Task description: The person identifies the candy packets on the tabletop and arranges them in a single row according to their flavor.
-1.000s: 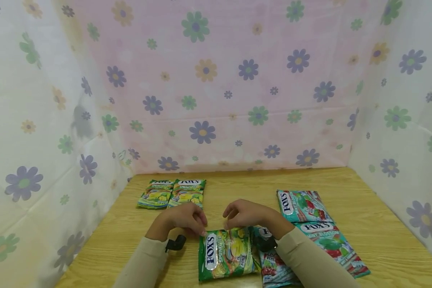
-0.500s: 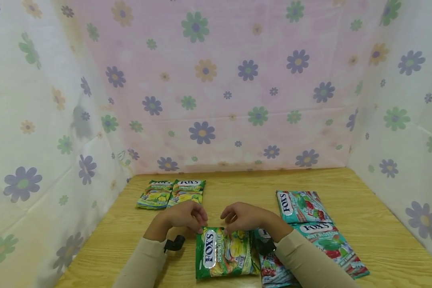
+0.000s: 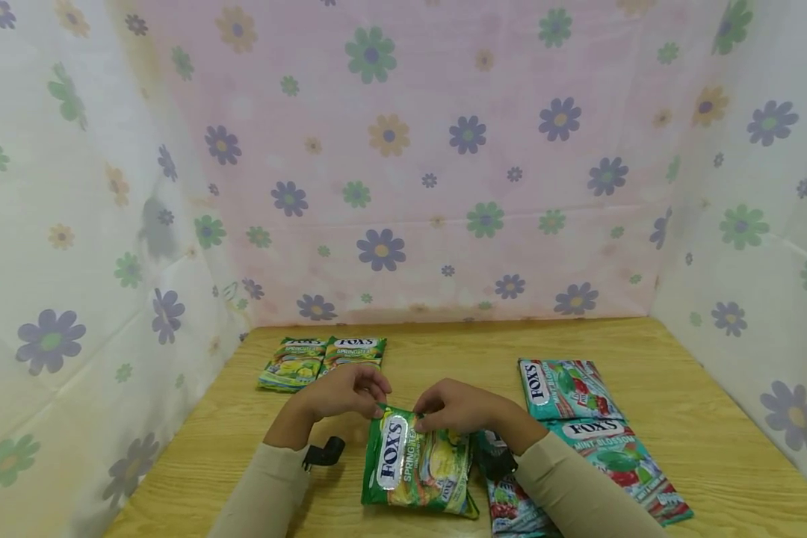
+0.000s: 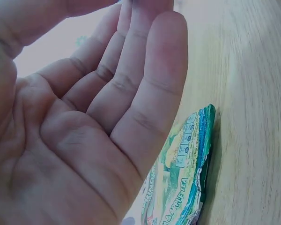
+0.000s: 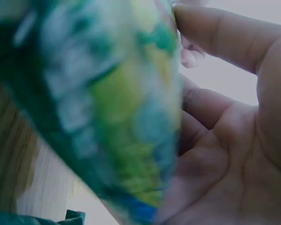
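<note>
A green-and-yellow FOX'S Spring Tea candy bag is at the front middle in the head view, its far edge raised. My left hand pinches the far left corner between thumb and fingers. Along the same edge, further right, my right hand pinches the bag. The corner of another green bag peeks out underneath. In the right wrist view, the held candy bag hangs blurred beside the right palm. The left wrist view shows the left palm, with its thumb tip out of frame and a different Spring Tea bag behind.
Two Spring Tea bags lie side by side at the back left of the wooden table. Several teal FOX'S Mint Blossom bags lie at the right, partly under the right forearm. Flowered cloth walls the table in at the back and sides.
The Spring Tea bag's far edge has risen and the bag has tilted, uncovering a bag corner below. Both hands have come to grip that edge; the left has lifted slightly.
</note>
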Demonstrator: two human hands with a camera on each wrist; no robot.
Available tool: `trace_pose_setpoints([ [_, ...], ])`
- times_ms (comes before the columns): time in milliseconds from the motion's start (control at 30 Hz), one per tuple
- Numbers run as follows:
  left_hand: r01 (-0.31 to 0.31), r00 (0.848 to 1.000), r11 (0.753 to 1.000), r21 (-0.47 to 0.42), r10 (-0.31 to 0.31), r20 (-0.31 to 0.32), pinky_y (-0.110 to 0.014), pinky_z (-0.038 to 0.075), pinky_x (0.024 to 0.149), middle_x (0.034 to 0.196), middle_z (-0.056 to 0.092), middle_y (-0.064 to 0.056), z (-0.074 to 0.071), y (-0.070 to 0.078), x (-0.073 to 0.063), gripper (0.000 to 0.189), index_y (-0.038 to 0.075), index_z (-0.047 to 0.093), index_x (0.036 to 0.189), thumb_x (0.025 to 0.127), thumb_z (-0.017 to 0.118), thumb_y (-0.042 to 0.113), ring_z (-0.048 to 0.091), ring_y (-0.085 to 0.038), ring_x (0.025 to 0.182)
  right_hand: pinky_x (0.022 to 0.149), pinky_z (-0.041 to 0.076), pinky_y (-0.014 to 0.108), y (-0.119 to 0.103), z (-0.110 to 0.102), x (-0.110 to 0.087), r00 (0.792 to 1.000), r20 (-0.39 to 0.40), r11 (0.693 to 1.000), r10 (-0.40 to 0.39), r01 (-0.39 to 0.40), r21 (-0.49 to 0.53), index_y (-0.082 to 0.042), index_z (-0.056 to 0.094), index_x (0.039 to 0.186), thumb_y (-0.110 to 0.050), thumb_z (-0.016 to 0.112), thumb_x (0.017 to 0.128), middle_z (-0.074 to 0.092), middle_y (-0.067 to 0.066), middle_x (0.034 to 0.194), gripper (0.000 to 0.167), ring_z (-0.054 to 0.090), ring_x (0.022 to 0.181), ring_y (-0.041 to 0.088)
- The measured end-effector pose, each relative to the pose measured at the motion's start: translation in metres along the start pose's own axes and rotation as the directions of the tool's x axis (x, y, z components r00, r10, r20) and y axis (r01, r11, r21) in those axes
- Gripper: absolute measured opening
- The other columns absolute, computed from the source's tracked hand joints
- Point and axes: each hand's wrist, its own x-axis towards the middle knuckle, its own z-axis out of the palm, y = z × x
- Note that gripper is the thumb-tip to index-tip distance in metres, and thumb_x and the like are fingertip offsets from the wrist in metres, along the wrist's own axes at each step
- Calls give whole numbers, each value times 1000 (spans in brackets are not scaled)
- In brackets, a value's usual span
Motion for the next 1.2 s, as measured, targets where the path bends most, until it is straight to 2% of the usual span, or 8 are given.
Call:
trace_pose_setpoints([
  [233,-11,1000,1000,-3,11,-18,-40,62,83,107,69,-12,-2,0,2,43,-8,60,129,96,75,15,71,-25,92,84,59,34,-3,-3,-3,999,-51,1000,11,-10,29,-11,75,120,-27,70,100,75,-1,108,25,70,96,14],
  [500,62,998,997,-40,-63,-15,-43,63,88,129,61,-16,-2,3,0,64,1,51,147,98,73,36,70,-26,104,80,59,36,1,-14,-4,991,-130,998,37,-30,51,-15,76,117,-32,73,98,75,-1,103,26,70,92,17],
  [633,66,997,996,-57,-67,-24,-43,63,89,135,59,-16,-1,5,-2,67,4,48,151,98,72,38,69,-26,110,77,58,36,0,-20,-7,984,-170,994,62,-46,94,-13,76,118,-32,73,98,74,2,103,27,69,89,18],
  [800,61,998,994,-96,-62,-15,-45,63,90,140,57,-18,1,5,-3,68,6,45,153,98,73,35,66,-28,117,75,57,37,1,-26,-10,970,-227,988,83,-50,145,-11,74,120,-33,74,97,73,5,104,31,68,88,21],
  [1000,62,998,995,-82,-64,-19,-43,62,91,148,52,-16,-1,3,-4,74,6,42,156,96,75,35,60,-28,127,85,58,40,1,-31,-13,950,-294,982,105,-53,182,-12,72,125,-37,74,97,73,5,110,37,68,98,21],
  [1100,54,998,995,-80,-55,-14,-43,61,91,146,53,-18,-1,4,-4,76,4,42,156,95,76,34,60,-28,126,88,58,42,-1,-33,-15,935,-327,974,139,-69,216,-12,69,129,-39,74,97,71,6,114,42,68,101,22],
  [1200,39,999,992,-121,-39,4,-46,62,90,143,56,-19,-1,4,-3,75,2,42,155,94,77,29,64,-29,121,89,57,41,-3,-35,-16,917,-359,962,174,-81,260,-12,67,132,-39,75,96,70,9,118,45,67,103,21],
])
